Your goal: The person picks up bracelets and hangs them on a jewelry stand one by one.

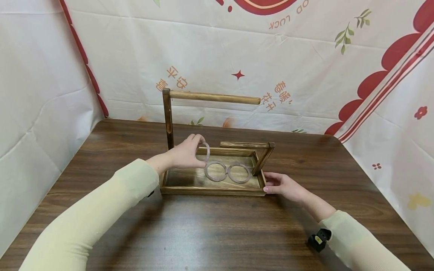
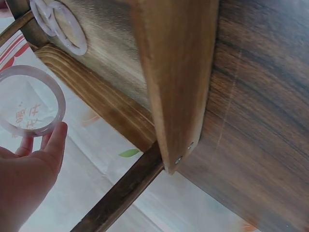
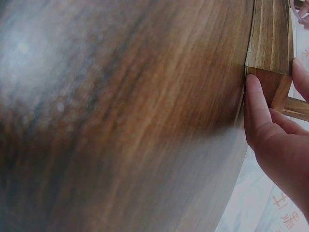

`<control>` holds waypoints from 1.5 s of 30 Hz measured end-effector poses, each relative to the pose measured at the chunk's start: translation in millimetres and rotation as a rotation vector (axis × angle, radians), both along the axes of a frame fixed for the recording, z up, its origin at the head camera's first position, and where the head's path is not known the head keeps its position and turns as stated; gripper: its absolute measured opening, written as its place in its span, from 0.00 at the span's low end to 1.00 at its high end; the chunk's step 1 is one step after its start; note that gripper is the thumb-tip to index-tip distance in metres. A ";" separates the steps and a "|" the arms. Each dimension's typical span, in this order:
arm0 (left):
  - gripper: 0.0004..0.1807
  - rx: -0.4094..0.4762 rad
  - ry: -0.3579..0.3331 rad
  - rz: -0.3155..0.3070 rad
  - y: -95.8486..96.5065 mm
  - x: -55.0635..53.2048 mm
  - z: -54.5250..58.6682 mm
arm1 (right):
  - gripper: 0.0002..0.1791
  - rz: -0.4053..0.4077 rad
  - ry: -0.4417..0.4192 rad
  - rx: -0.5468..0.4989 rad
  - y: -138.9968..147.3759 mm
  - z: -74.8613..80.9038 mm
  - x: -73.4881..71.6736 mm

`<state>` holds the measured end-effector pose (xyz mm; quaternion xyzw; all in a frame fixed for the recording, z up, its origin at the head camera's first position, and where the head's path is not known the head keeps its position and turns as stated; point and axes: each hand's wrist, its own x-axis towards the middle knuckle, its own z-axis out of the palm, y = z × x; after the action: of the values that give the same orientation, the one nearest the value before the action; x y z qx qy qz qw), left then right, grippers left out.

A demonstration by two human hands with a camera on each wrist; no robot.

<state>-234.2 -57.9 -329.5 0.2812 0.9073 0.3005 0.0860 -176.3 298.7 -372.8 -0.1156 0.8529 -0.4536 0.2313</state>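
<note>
My left hand (image 1: 185, 152) pinches a pale lavender bangle (image 1: 208, 151) between thumb and fingertips, upright above the tray of a wooden jewellery stand (image 1: 213, 191). In the left wrist view the held bangle (image 2: 60, 96) shows as a whole ring, its lower edge at the fingertips. Two similar bangles, a left one (image 1: 217, 180) and a right one (image 1: 240, 182), lie side by side on the tray floor. My right hand (image 1: 285, 186) grips the tray's right end, and the right wrist view has its fingers (image 3: 258, 104) against the end wall, with the thumb on the rim.
A tall wooden bar (image 1: 213, 97) extends rightward from the post at the stand's left. The shorter bar (image 1: 244, 144) points left from the right post (image 1: 263, 159). Beneath the stand is a dark wood-grain table (image 1: 203, 233); a printed white cloth (image 1: 210, 49) hangs behind it.
</note>
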 end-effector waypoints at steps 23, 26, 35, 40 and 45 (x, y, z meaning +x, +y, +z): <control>0.34 0.102 -0.056 -0.026 6.0 0.5 12.4 | 0.39 -0.019 0.000 0.020 0.8 -0.8 -3.0; 0.33 0.125 -0.048 -0.036 7.3 0.5 14.6 | 0.38 -0.021 0.003 0.024 0.5 -1.1 -3.4; 0.33 0.134 -0.053 -0.055 16.0 0.6 24.8 | 0.40 -0.015 0.011 0.028 1.7 -1.2 -2.9; 0.33 0.127 -0.050 -0.066 22.0 0.3 29.4 | 0.40 -0.014 0.014 0.035 1.1 -2.1 -2.3; 0.33 0.127 -0.019 -0.077 27.6 -1.6 30.3 | 0.40 -0.008 0.013 0.023 1.5 -2.0 -1.5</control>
<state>-235.8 -30.3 -299.2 0.3177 0.8742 0.3565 0.0883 -177.7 300.1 -374.8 -0.1127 0.8599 -0.4441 0.2251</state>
